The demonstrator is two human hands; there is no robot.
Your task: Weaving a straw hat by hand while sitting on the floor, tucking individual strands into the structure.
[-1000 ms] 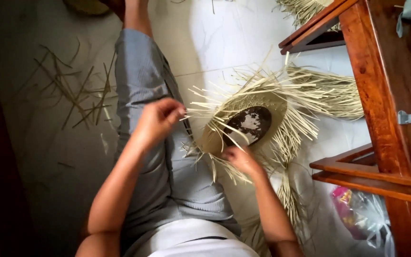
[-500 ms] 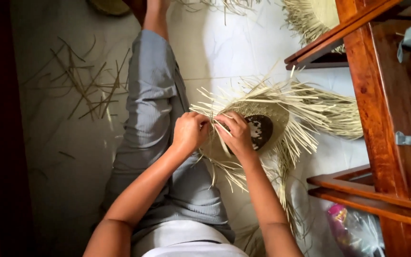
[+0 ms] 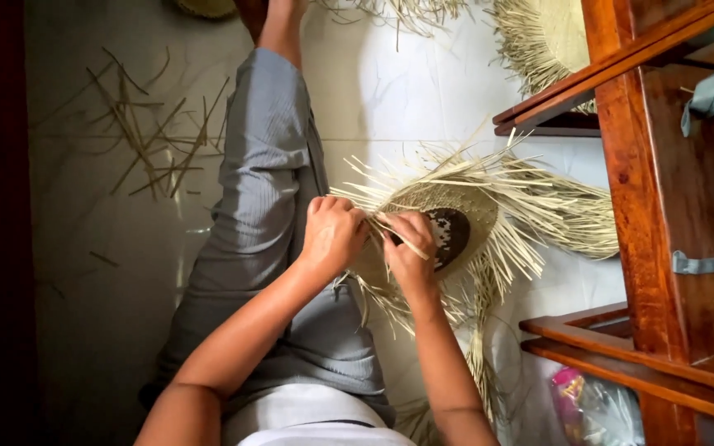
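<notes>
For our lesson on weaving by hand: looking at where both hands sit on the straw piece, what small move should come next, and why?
Probably pull the pinched strand snug. Both the left hand and right hand grip strands at the near edge of the half-woven straw piece, and many loose strands fan out unwoven around it.

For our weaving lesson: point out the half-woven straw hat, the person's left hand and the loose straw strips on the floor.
Half-woven straw hat (image 3: 464, 206), head view, woven crown.
Left hand (image 3: 334, 235), head view, back of hand.
Loose straw strips (image 3: 154, 140), head view, middle of pile.
</notes>
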